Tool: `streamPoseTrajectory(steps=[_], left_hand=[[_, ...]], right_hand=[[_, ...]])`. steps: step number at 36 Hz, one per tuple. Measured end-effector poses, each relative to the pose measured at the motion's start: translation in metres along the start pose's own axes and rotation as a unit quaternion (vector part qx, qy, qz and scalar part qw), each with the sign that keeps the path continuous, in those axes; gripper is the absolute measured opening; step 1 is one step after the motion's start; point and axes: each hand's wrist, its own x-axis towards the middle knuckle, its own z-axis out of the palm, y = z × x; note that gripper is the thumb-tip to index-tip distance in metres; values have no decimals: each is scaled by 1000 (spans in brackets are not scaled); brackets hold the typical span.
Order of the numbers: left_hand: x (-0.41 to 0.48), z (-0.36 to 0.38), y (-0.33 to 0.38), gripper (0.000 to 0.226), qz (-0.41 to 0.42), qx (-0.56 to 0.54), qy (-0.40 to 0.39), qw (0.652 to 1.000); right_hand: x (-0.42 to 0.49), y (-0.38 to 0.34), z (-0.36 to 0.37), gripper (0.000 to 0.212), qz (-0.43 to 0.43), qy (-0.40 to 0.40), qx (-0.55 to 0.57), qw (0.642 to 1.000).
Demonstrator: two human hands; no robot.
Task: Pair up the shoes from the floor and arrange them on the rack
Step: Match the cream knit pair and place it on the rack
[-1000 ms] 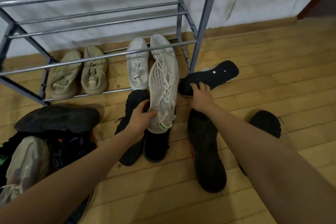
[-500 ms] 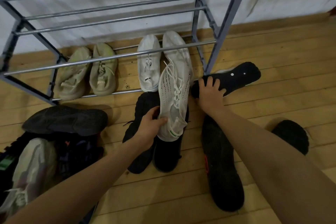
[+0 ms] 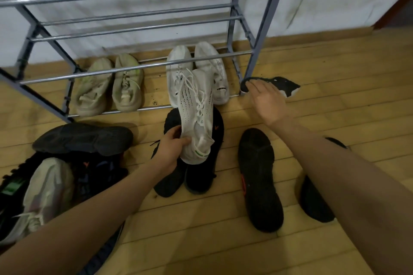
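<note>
Fingers of the left hand [image 3: 172, 149] grip a white perforated lace-up sneaker [image 3: 196, 114] by its heel, above two black shoes [image 3: 196, 174] on the wooden floor [image 3: 201, 241]. Right hand [image 3: 267, 100] hovers spread, empty, over an upturned black-soled shoe [image 3: 283, 86] beside the grey metal rack [image 3: 134, 27].

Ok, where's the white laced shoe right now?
Centre of the head view: the white laced shoe is held in the left hand, above the black pair, before the rack.

Two bare forearms, no sleeves
</note>
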Motion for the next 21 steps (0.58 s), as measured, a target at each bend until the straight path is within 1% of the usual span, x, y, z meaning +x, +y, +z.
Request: streamPoseTrajectory(steps=[2, 4, 9, 13, 18, 19, 21], left_hand=[[-9, -4, 1, 55, 0, 3, 6, 1000], [-20, -7, 2, 53, 4, 8, 9, 1000], [-49, -13, 9, 53, 16, 12, 2, 1000], [-68, -23, 15, 50, 24, 15, -5, 1000], [-81, -37, 7, 51, 22, -7, 21, 1000], [-82, -40, 4, 51, 20, -10, 27, 999], [-84, -46, -4, 48, 20, -13, 43, 999]], right_hand=[[-4, -5, -18, 36, -38, 59, -5, 998], [-7, -12, -36, 35, -64, 88, -22, 994], [-9, -34, -73, 46, -124, 95, 2, 988], [-7, -52, -100, 51, -167, 126, 3, 978], [3, -82, -122, 39, -176, 189, 44, 965], [4, -86, -123, 39, -163, 182, 63, 968], [8, -90, -124, 42, -103, 136, 129, 977]])
